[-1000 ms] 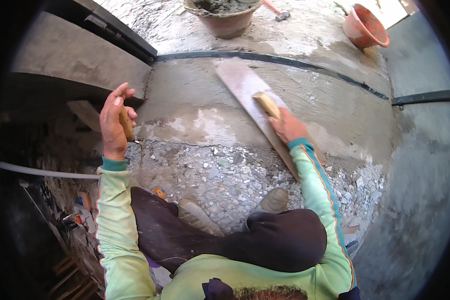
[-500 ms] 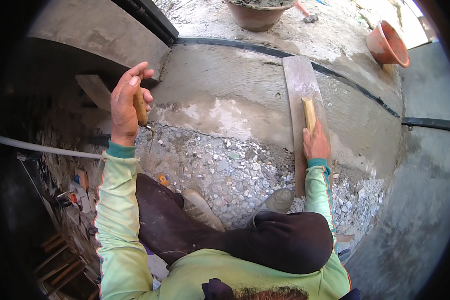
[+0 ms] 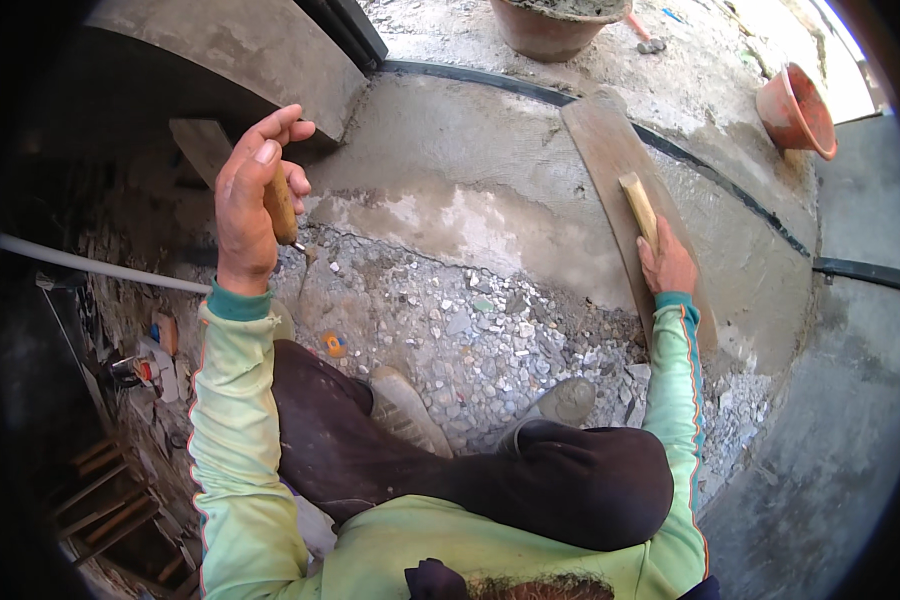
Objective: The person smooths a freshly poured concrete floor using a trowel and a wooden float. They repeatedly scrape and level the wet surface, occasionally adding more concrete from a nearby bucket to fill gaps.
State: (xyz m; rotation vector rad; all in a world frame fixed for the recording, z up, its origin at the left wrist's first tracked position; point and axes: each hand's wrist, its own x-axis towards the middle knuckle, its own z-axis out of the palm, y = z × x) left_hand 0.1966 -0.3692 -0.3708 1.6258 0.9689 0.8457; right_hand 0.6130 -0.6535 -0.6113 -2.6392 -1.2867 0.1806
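My left hand (image 3: 242,225) is raised at the left with its thumb and palm around the wooden handle of a trowel (image 3: 282,208); some of its fingers stick out loosely. The trowel's metal shank points down, and its blade is hard to make out. At the right, my right hand (image 3: 670,262) grips the wooden grip of a long flat float (image 3: 615,150). That float lies slanted on the wet grey mortar strip (image 3: 440,130), its far end crossing a dark edging bar (image 3: 480,80). The strip is smooth on its far side and patchy nearer me.
Loose gravel (image 3: 490,325) covers the ground around my boots. Beyond the bar stand a tub of mortar (image 3: 545,35) and a tilted orange bucket (image 3: 792,110). A concrete block (image 3: 240,50) and a pale hose (image 3: 110,268) are at the left; a grey wall (image 3: 800,480) rises at the right.
My right hand has moved right, and the float has turned from nearly upright in the picture to slanting, its near end swung right. My left hand keeps the trowel in nearly the same place.
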